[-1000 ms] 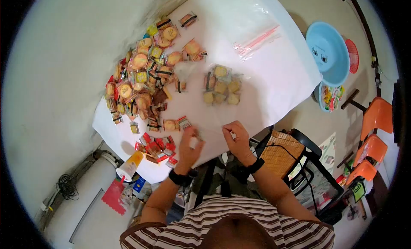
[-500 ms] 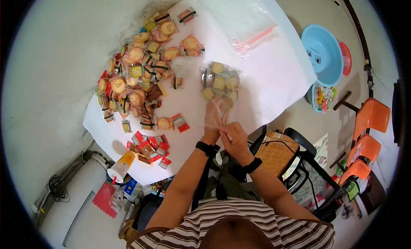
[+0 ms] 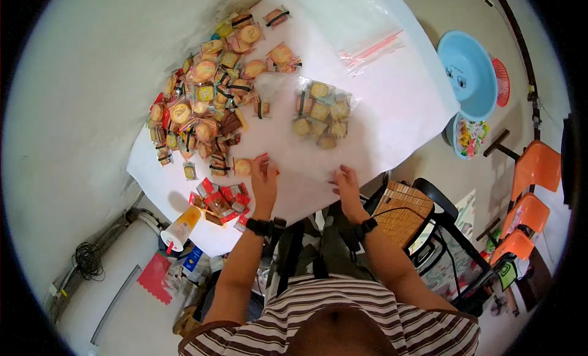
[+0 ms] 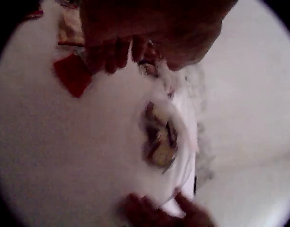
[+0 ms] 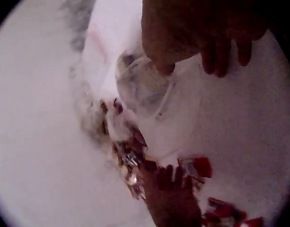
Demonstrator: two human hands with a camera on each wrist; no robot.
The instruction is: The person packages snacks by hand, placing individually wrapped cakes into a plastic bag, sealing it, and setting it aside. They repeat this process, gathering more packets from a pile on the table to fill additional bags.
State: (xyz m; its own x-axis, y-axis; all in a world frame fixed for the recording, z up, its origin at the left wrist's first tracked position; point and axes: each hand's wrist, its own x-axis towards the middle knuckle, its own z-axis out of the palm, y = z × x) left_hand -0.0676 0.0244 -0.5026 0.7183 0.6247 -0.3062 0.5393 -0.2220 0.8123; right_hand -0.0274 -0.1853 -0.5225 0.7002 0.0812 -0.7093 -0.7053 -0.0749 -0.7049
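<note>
A clear plastic bag (image 3: 306,153) lies with several wrapped biscuits (image 3: 321,111) at its far end and its mouth toward the person. My left hand (image 3: 264,187) holds the left side of the mouth, fingers bent, right beside a red packet (image 4: 73,75). Across from it, my right hand (image 3: 349,194) holds the other side, thumb (image 5: 167,69) apart from the fingers (image 5: 222,56). The bag's rim (image 5: 171,92) curves between both hands in the right wrist view. Film at the left fingertips is blurred.
A big heap of wrapped biscuits (image 3: 202,99) covers the table's left side. Nearer are red packets (image 3: 220,202) and a tipped cup (image 3: 180,229). Flat zip bags (image 3: 370,50) lie at the far right. Beyond the edge stand a blue basin (image 3: 468,74) and a chair (image 3: 401,215).
My left hand reached into the bag half a second ago; now it is back at the left by the red packet. My right hand has moved slightly right, its fingers more spread.
</note>
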